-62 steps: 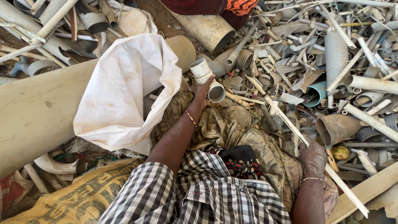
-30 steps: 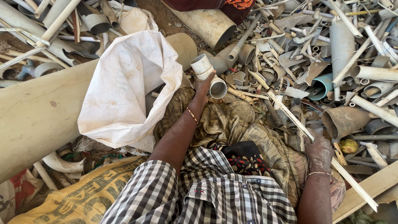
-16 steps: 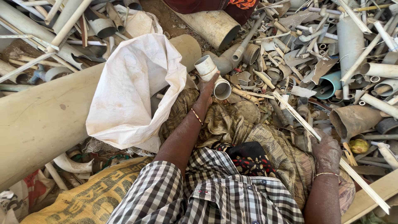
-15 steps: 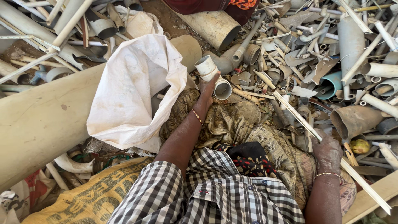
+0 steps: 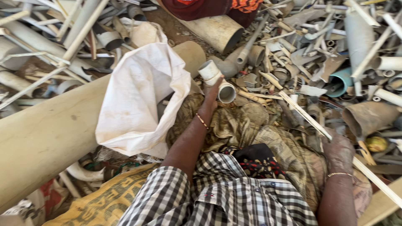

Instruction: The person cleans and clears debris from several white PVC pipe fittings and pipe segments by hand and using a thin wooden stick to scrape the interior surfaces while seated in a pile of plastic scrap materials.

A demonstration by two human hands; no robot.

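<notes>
My left hand (image 5: 212, 95) is stretched forward and grips a white plastic elbow pipe fitting (image 5: 217, 79), held just right of the open mouth of a white woven sack (image 5: 140, 98). My right hand (image 5: 338, 150) rests low at the right and closes around a long thin pale strip (image 5: 307, 119) that runs diagonally across the pile. Both wrists carry thin gold bangles. My checked sleeves and patterned olive cloth over my lap fill the bottom middle.
A heap of broken grey and white plastic pipes and offcuts (image 5: 318, 50) covers the ground ahead and right. A very thick beige pipe (image 5: 46, 134) lies along the left. A yellow sack (image 5: 104, 201) lies at bottom left. Another person's red cloth (image 5: 201, 6) shows at top.
The view has shifted slightly. My left hand keeps the elbow fitting beside the sack's mouth, barely moved. My right hand stays on the strip.
</notes>
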